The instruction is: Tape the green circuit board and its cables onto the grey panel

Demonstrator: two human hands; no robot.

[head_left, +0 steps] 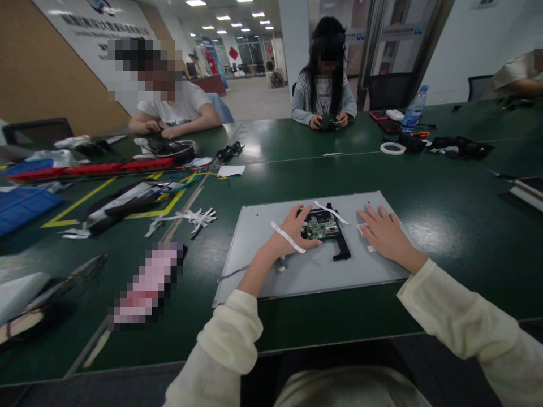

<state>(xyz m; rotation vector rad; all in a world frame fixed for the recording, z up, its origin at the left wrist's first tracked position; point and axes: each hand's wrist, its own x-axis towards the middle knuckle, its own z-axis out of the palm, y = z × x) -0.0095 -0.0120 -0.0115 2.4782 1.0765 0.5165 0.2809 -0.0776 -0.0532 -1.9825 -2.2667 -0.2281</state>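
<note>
A grey metal panel [263,237] lies flat on the green table in front of me. Near its middle sits a small green circuit board [321,226] with a black plastic piece [343,249] beside it. My left hand [292,233] rests on the panel at the board's left edge, fingers curled against it, with a strip of white tape [288,237] stuck across its back. My right hand [382,232] lies flat on the panel to the right of the board, fingers spread, holding nothing. Another white tape strip [331,212] lies across the board's top.
Two people sit across the table, a third at the far right. A roll of white tape [392,148], a water bottle [414,108], black parts [460,147], red bars [97,168], cables [169,189] and paper scraps [186,217] lie around. A blue tray [21,206] sits at left.
</note>
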